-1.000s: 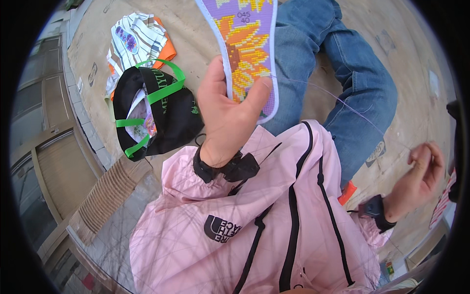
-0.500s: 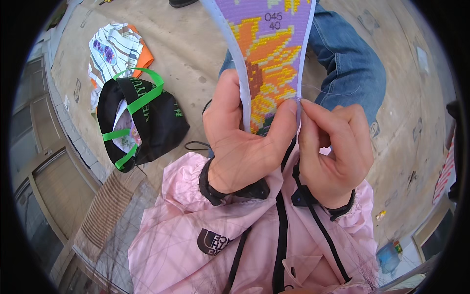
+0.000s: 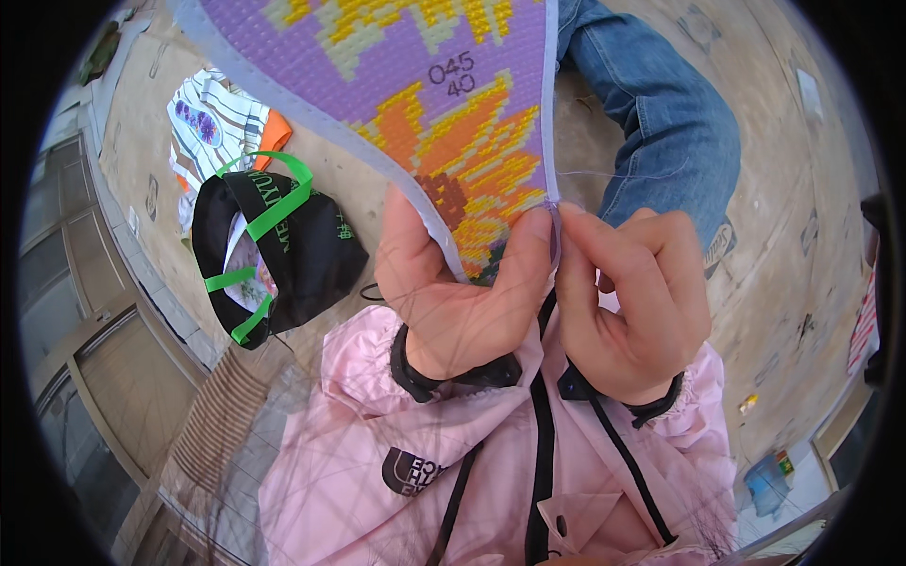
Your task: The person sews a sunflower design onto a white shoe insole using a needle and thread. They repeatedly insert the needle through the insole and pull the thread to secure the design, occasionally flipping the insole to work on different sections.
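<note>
A cross-stitched insole (image 3: 491,156) with orange and yellow flowers on purple and a pale edging rises from my hands; its top runs out of view. My left hand (image 3: 462,302) is closed round its narrow lower part, thumb on the stitched face, fingers behind. At the right edge, my right hand (image 3: 637,302) pinches a purple thread (image 3: 555,236) between thumb and forefinger, close to my left thumb. A thin loose strand (image 3: 642,176) trails from that spot over the jeans. Whether a needle is between the fingertips cannot be made out.
To the left on the tan ground covering stands a black bag (image 3: 316,250) with green handles and printed items inside. Behind it lie striped insoles (image 3: 203,127) with an orange piece. A jeans-clad leg (image 3: 661,123) bends at the right. A blue plastic container (image 3: 766,486) is at lower right.
The insole has swung its upper part to the left and shows larger. Both hands have shifted slightly left and down, with the right one still pinching at the edge.
</note>
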`<act>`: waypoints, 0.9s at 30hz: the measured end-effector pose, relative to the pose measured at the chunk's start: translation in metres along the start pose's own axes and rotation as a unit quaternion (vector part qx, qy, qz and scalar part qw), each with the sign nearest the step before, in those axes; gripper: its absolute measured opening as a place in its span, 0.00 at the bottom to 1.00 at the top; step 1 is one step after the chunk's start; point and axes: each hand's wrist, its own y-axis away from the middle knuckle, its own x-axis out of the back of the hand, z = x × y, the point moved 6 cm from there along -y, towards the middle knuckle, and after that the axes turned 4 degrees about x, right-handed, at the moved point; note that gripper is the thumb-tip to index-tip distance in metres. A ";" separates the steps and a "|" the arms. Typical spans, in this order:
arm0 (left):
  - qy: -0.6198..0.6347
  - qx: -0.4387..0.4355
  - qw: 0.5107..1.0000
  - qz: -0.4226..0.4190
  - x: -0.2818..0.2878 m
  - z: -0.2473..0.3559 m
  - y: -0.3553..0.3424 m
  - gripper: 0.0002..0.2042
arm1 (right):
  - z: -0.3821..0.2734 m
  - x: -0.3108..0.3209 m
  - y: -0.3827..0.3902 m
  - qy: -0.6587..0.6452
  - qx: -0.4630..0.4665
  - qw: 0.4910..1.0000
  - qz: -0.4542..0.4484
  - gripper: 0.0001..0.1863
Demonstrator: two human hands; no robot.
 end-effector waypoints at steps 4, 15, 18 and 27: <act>0.045 0.003 0.998 0.035 -0.002 -0.001 0.003 0.25 | -0.003 0.000 -0.001 0.008 0.015 1.000 0.003 0.18; 0.073 0.021 0.995 0.068 0.001 -0.005 0.009 0.25 | -0.005 -0.001 0.001 -0.011 0.024 1.000 0.015 0.18; 0.102 0.034 0.993 0.053 -0.001 -0.005 0.009 0.25 | -0.005 -0.001 0.002 -0.019 0.017 1.000 0.014 0.18; 0.119 0.038 0.991 0.043 -0.002 -0.004 0.008 0.25 | -0.004 0.001 0.000 -0.011 0.010 1.000 0.003 0.18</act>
